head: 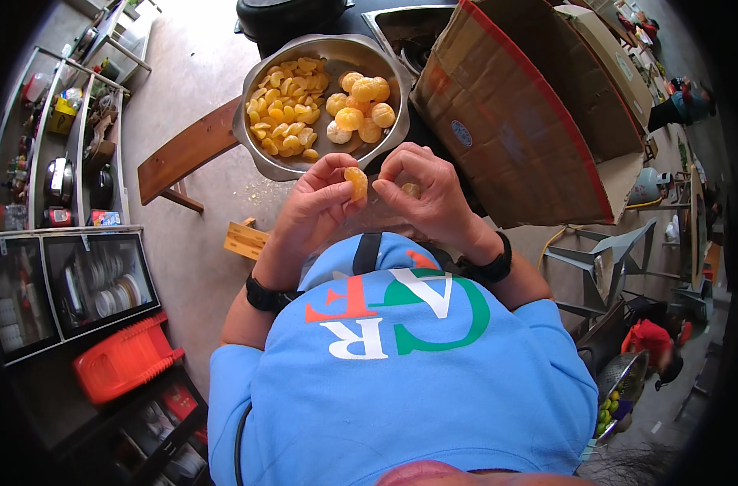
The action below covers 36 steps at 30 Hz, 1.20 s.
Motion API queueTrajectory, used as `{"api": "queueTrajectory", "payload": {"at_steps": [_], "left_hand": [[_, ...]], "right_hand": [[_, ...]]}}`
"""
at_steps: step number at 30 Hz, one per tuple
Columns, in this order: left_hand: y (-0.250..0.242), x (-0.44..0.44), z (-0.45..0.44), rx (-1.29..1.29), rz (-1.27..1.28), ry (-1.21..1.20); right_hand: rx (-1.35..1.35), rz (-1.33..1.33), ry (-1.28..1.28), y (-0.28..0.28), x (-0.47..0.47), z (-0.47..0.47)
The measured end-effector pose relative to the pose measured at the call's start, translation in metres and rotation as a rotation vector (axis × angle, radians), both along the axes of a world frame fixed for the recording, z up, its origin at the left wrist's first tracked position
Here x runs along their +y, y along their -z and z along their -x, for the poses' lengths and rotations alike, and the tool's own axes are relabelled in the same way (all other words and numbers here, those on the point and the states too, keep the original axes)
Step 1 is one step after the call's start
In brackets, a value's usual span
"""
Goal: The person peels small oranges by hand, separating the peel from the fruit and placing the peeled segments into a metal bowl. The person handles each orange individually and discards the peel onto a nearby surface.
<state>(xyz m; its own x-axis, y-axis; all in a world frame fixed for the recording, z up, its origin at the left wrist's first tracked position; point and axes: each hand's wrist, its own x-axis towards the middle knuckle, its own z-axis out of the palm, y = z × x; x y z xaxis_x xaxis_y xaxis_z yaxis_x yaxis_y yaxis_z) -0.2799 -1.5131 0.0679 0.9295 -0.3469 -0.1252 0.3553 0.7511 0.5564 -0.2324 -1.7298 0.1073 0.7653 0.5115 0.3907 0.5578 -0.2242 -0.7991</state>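
Note:
My left hand (pixel 320 197) pinches a mandarin segment (pixel 356 183) between thumb and fingertips. Close beside it, my right hand (pixel 429 182) has thumb and index finger nearly together, with a small mandarin piece (pixel 411 189) partly hidden in the curled fingers. Just beyond both hands is a wide metal basin (pixel 338 51). Loose mandarin segments (pixel 287 103) cover its left side. On its right side sits a pile of whole peeled mandarins (pixel 364 90), one with more white pith.
A large open cardboard box (pixel 502 121) stands to the right of the basin. A black lidded pot (pixel 293 15) lies beyond it. To the left are a wooden bench (pixel 189 149), a small wooden stool (pixel 245 240) and shelving (pixel 52 140). Other people (pixel 645 346) are at the far right.

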Motion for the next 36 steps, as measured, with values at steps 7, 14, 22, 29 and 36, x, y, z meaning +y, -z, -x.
{"api": "queueTrajectory", "payload": {"at_steps": [7, 14, 22, 29, 36], "left_hand": [[0.0056, 0.0017, -0.0019, -0.045, 0.022, 0.012], [0.0024, -0.0007, 0.0012, -0.057, 0.001, -0.017], [0.0016, -0.0025, 0.0020, -0.118, -0.107, -0.055], [0.0036, -0.0037, 0.0034, -0.119, -0.142, -0.073], [0.0043, -0.0050, 0.0028, -0.127, -0.145, -0.065]], "right_hand": [[-0.133, -0.007, 0.043, 0.0025, 0.0065, 0.0017], [-0.130, -0.009, 0.049, 0.0036, 0.0091, 0.0029], [-0.298, 0.034, 0.076, 0.0035, 0.0112, -0.0001], [-0.333, 0.054, 0.055, 0.0038, 0.0106, -0.0023], [-0.305, 0.041, 0.044, 0.0050, 0.0092, -0.0032]]}}
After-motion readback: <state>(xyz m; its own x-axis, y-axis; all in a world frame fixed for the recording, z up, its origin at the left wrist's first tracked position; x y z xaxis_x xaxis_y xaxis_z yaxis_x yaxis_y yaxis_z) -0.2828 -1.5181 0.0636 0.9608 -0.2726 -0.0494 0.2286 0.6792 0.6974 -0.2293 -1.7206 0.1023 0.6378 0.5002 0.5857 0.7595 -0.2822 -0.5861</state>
